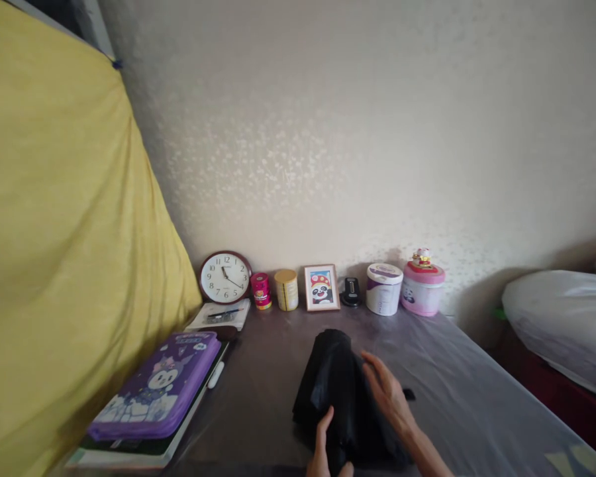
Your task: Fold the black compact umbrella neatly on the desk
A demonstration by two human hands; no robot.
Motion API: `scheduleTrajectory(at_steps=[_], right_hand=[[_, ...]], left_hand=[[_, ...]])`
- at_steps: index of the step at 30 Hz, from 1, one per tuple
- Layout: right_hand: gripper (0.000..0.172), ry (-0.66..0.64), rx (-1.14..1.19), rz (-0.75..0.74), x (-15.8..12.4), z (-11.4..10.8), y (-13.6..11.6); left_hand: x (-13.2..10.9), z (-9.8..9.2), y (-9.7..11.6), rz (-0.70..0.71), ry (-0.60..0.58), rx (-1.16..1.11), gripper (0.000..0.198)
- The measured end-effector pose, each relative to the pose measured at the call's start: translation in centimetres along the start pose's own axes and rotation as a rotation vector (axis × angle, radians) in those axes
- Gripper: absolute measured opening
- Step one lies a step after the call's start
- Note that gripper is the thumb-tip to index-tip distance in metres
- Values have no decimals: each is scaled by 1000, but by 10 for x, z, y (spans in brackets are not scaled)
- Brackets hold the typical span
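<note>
A black folded garment or bag (334,384) lies on the dark table (268,371) in front of me. My right hand (388,392) rests flat along its right side with the fingers stretched out. My left hand (324,450) shows only partly at the bottom edge, its thumb and fingers pressed on the near end of the black bundle. A small black scrap (409,395) lies just right of my right hand.
Against the wall stand a round clock (225,277), a pink can (261,291), a yellow tin (287,289), a framed panda picture (322,287), a white tub (384,289) and a pink container (422,289). A purple case (161,387) lies at left by a yellow cloth (54,265).
</note>
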State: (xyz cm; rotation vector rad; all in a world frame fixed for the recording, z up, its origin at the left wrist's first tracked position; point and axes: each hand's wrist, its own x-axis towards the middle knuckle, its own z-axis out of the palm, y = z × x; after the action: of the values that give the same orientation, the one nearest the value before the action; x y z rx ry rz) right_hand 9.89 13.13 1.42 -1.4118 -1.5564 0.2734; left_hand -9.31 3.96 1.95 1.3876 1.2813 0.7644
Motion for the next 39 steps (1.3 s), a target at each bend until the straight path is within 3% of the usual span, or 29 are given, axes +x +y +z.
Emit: scheduleTrajectory(at_steps=[3, 6, 13, 18, 21, 24, 30, 32, 35, 38, 39], right_hand=[[33, -126, -35, -152, -32, 10, -18], [31, -258, -118, -273, -40, 20, -36], [28, -321, -261, -353, 2, 43, -37], [27, -316, -349, -267, 32, 50, -28], [31, -210, -385, -179, 37, 46, -30], [33, -148, -360, -169, 21, 44, -39], [26, -419, -93, -439, -36, 36, -63], [27, -304, -21, -350, -37, 25, -55], [27, -33, -95, -78, -26, 7, -23], [29, 38, -224, 239, -19, -6, 15], [29, 40, -240, 276, -20, -9, 25]], left_hand=[[0, -5, -6, 70, 21, 82, 76], [-2, -4, -10, 57, -15, 133, 83], [3, -4, -20, 60, -102, 205, 89], [4, -5, -28, 23, -141, 182, 79], [3, -3, -30, -13, -119, 200, 79], [2, -2, -29, -9, -79, 207, 76], [-5, -3, -17, -86, -72, 224, 76], [-8, -3, -15, -114, -88, 203, 73], [-10, 0, -15, -113, -98, 136, 70], [-11, 4, -16, -121, -72, 106, 67], [-11, 5, -16, -126, -55, 107, 66]])
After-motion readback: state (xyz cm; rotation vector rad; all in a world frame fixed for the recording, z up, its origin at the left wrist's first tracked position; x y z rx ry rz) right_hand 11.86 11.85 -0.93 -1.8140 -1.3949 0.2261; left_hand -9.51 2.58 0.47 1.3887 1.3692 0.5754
